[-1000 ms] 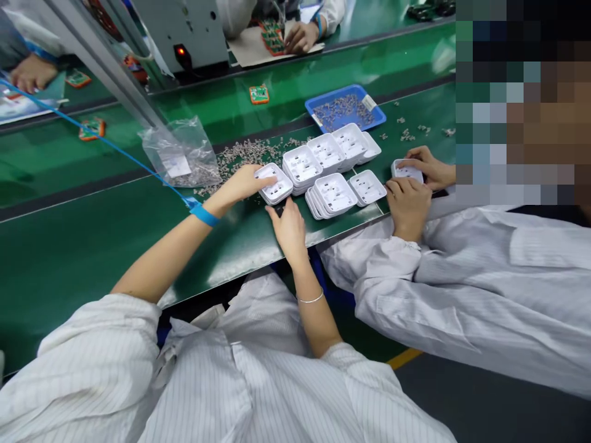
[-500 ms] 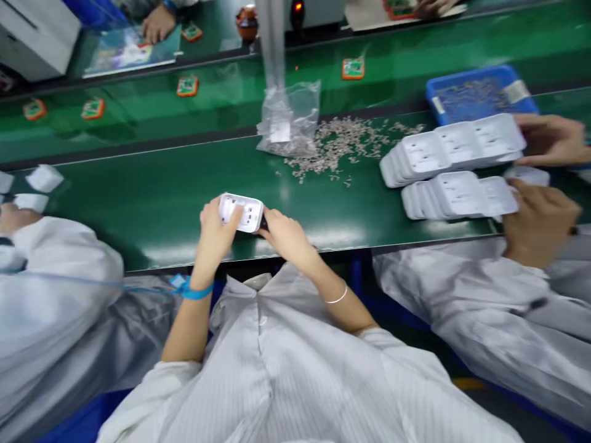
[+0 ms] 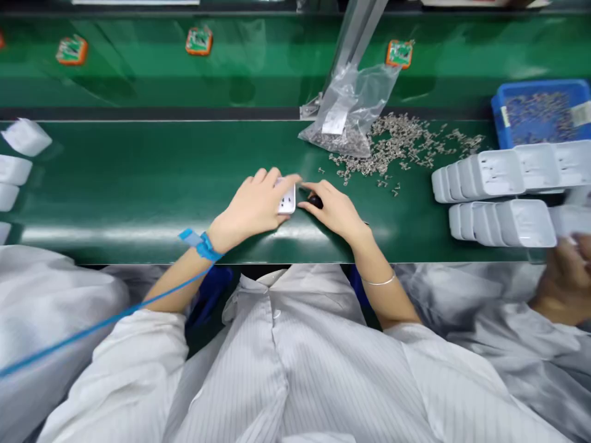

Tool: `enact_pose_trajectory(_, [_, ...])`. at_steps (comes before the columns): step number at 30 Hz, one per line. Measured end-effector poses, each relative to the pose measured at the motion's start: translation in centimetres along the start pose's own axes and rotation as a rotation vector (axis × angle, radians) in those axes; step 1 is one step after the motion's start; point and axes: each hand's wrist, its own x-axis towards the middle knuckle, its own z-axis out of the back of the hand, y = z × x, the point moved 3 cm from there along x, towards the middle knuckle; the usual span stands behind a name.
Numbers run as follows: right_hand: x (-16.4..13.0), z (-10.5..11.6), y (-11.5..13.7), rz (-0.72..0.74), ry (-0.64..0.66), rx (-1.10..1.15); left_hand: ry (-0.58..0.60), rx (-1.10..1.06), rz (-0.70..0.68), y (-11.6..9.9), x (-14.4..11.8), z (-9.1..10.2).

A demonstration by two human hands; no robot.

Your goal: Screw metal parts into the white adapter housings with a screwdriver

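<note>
1. While the person's white striped coat [image 3: 286, 375] fills the near edge at 6 o'clock, both bare forearms reach up onto the green tabletop [image 3: 138, 184].
2. The left hand [image 3: 252, 206], a blue wrist strap [image 3: 203, 245] on its wrist, lies over a white socket cover [image 3: 286, 198]; its grip is closed on that cover, fingers curled across the top, pressing it flat to the tabletop near centre.
3. The right hand [image 3: 335, 209] sits just beside the cover at 3 o'clock, its grip narrow, fingertips pinched on a small dark object [image 3: 316, 200].
4. Further out at 2 o'clock lie loose metal parts [image 3: 397, 144] and a clear plastic bag [image 3: 353, 107].
5. At 3 o'clock stand rows of white covers [image 3: 498, 175], with a co-worker's hand [image 3: 567, 277] near them and a blue tray [image 3: 540, 107] beyond.
6. Along 12 o'clock, orange-edged circuit boards [image 3: 199, 40] rest on the far belt.
</note>
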Motion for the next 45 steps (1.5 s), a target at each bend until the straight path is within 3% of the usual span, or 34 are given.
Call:
enact_pose_trajectory(5, [0.1,0.0,-0.1,-0.038,0.039,-0.061,-0.063,0.011,0.057,2.8,3.9,-0.6])
enact_pose_trajectory(9, [-0.2,0.3,-0.2,-0.046,0.06,-0.063,-0.162,-0.039,0.029,3.8,5.0,0.2])
enact_pose_trajectory(15, [-0.7,0.3,-0.3,-0.055,0.074,-0.082,-0.324,0.138,0.017,2.4,0.8,2.9])
enact_pose_trajectory(18, [-0.8,0.3,-0.4,-0.041,0.058,-0.079,-0.318,0.23,-0.006,1.2,-2.2,3.2])
enact_pose_trajectory(24, [-0.7,0.5,-0.1,-0.046,0.03,-0.039,-0.121,0.209,-0.072,2.0,-6.0,-0.2])
enact_pose_trajectory(28, [1.3,1.9,2.2,-0.008,-0.048,0.007,-0.062,0.222,-0.101,3.5,-6.0,-2.5])
enact_pose_trajectory(31, [4.9,2.8,3.9,-0.031,-0.086,-0.056,-0.083,0.205,-0.09,3.7,-5.1,-3.3])
enact_pose_trajectory(33, [8.0,2.8,4.7,-0.011,-0.069,-0.101,-0.108,0.191,-0.093,3.2,-4.4,-3.8])
enact_pose_trajectory(38, [14.6,1.0,5.7,0.214,0.097,-0.207,-0.216,0.202,-0.102,0.9,-4.0,-5.0])
enact_pose_trajectory(41, [16.1,0.6,5.5,0.268,0.155,-0.271,-0.252,0.217,-0.117,-1.1,-5.7,-5.8])
enact_pose_trajectory(45, [15.4,2.3,4.4,0.205,0.007,-0.267,-0.254,0.183,-0.21,-4.6,-8.4,-7.1])
